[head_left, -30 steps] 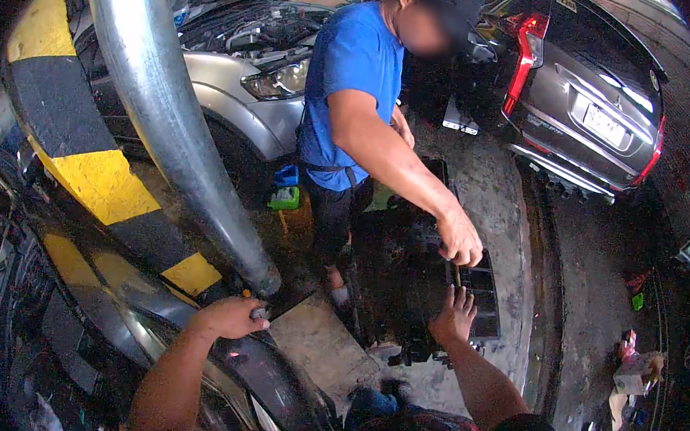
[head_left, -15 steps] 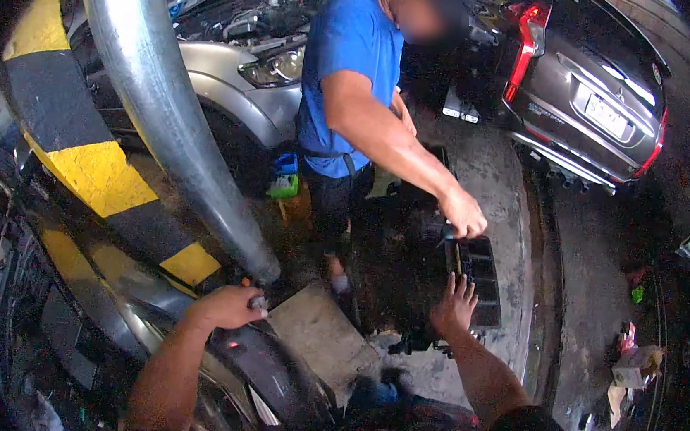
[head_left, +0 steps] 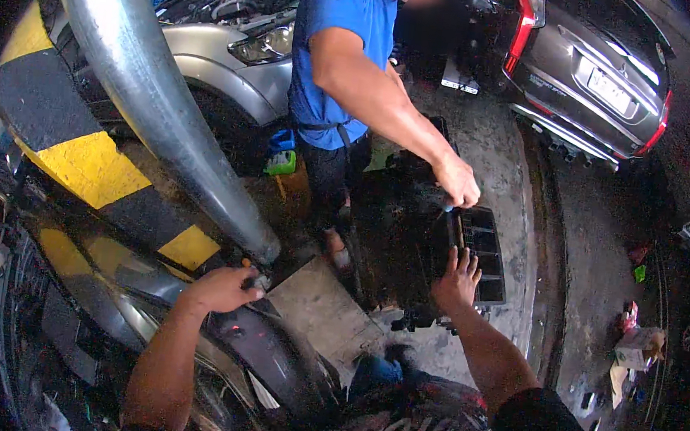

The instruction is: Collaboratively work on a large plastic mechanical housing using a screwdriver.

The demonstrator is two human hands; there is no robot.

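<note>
My left hand [head_left: 220, 289] is closed, with a small grey piece [head_left: 261, 282] between thumb and fingers, close to the foot of the metal pipe [head_left: 157, 98]. What that piece is, I cannot make out. My right hand [head_left: 456, 283] lies with fingers stretched out along the near edge of a black tray-like part [head_left: 487, 244] divided into several sections. Across from me, a person in a blue shirt reaches over, and their hand [head_left: 458, 181] grips something small and bluish at the far end of that part. A dark mass beneath it is hard to read.
A yellow-and-black striped post [head_left: 104, 171] slants behind the pipe. A dark car panel [head_left: 266, 349] lies below my left hand, beside a flat grey slab [head_left: 328, 309]. Beyond stand a silver car [head_left: 219, 58] and a grey vehicle [head_left: 586, 81]. A cardboard box [head_left: 639, 348] is at right.
The view has shifted slightly, with the scene sitting higher in it. Both my hands keep their places, and the other person's hand stays at the far end of the black part.
</note>
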